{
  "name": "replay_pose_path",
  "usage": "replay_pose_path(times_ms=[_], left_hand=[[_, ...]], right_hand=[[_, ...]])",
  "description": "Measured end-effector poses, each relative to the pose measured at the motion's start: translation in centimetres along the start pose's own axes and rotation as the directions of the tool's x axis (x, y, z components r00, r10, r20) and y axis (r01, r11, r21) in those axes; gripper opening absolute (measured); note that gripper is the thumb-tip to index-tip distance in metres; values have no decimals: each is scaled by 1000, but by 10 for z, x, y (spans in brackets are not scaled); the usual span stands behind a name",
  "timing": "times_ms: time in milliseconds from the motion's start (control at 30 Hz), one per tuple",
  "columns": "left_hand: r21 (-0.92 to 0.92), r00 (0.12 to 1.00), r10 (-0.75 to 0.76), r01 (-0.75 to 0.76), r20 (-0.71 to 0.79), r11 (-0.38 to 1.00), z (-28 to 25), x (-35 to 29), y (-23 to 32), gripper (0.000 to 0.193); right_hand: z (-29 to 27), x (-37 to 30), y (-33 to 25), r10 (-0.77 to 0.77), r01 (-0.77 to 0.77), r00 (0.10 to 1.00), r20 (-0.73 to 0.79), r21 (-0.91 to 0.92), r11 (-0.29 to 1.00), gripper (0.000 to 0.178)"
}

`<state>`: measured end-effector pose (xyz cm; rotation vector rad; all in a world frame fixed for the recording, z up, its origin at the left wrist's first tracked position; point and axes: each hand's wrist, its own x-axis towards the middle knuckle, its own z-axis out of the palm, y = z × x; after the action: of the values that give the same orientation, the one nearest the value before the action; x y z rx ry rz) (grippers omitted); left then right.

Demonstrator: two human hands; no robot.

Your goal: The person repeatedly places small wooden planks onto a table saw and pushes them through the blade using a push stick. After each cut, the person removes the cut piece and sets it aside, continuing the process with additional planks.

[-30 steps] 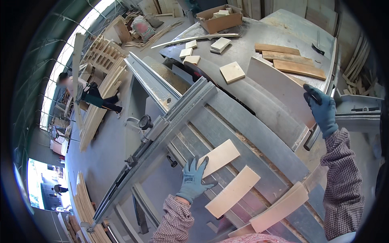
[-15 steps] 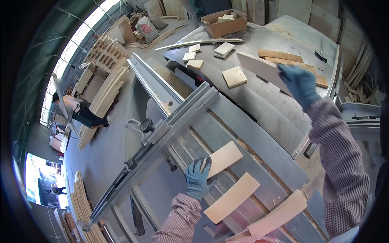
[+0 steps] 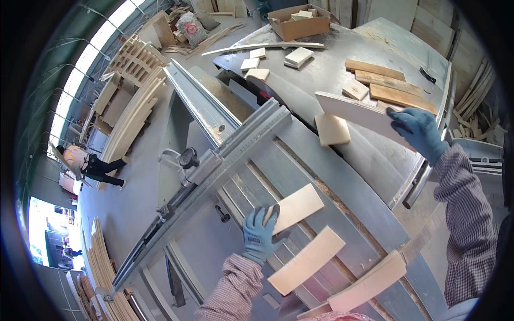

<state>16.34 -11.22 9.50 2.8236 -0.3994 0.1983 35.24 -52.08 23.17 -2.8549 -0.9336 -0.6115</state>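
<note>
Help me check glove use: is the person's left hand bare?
No, the left hand wears a blue work glove as it touches a pale rectangular wooden board.

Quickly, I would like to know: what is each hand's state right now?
Left hand: touching a pale board; whether it grips cannot be told.
Right hand: closed, holding a long flat panel.

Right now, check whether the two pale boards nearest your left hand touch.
Apart. The head view shows the slatted metal table between the upper pale board and the lower pale board.
</note>
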Motion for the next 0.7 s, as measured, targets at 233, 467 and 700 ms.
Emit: replay_pose_path(times_ms=[233,467,700], left_hand=[[-113,999,-33,33,-1,993,-24,54,3,42],[-103,991,36,-22,129,994,9,133,48,57],[-225,986,-134,153,99,962,46,165,42,62]], right_hand=[[-29,-104,-25,616,-566,786,-50,339,751,25],[-9,-107,-83,681,-608,728,80,533,588,26],[28,-57,-89,587,-479,808,-59,514,711,28]])
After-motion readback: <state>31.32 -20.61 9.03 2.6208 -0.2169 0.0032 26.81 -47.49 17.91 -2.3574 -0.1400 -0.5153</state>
